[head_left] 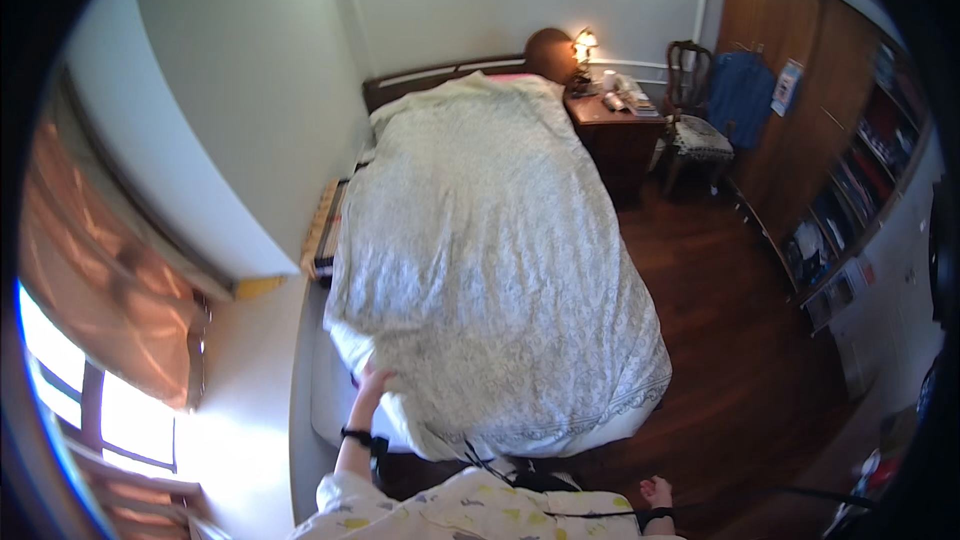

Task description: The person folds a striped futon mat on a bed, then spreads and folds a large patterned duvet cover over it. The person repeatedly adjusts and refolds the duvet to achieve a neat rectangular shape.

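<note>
A pale grey-green patterned bedspread (pixel 500 240) covers most of the bed, its decorated border hanging at the near right corner. My left hand (pixel 373 381) is at the bedspread's near left edge, where the cloth is folded and lifted a little. Its thumb lies over the cloth and the other fingers are partly hidden at the edge. Low on the right, beside my body and away from the bed, my right hand (pixel 655 492) hangs with loosely curled fingers and nothing visible in it. Dark bands circle both wrists.
A bedside desk (pixel 600 112) with a lit lamp (pixel 585 43) and small items stands at the far right of the bed. Beyond it are a wooden chair (pixel 697 135) and a wardrobe (pixel 800 90) with open shelves. A window ledge (pixel 245 380) runs along the left.
</note>
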`<action>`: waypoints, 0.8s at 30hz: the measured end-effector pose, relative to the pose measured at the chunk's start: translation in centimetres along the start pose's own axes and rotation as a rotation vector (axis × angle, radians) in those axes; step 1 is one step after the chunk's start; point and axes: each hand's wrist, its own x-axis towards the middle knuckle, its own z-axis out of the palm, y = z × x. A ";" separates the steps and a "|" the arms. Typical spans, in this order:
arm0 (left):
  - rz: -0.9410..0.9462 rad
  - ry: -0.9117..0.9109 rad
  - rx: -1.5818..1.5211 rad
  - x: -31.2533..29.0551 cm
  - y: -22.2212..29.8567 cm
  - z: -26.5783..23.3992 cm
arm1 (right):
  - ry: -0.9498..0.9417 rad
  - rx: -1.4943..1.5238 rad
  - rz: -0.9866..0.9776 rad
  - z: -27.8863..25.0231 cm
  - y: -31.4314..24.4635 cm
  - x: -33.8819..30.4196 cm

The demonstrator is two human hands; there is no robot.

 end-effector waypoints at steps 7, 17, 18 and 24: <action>0.062 -0.556 0.954 -4.6 -8.7 27.0 | 0.030 -0.289 0.015 -6.1 -3.3 6.5; -0.121 -0.299 1.034 -12.6 -23.1 32.9 | -0.001 -0.731 -0.217 -2.6 -23.5 3.4; -0.132 -0.309 1.026 -12.8 -22.7 33.1 | 0.006 -0.758 -0.219 -1.8 -24.3 3.5; -0.013 -0.342 1.016 -13.7 -16.3 33.4 | -0.118 -0.895 -0.203 3.1 -23.2 3.7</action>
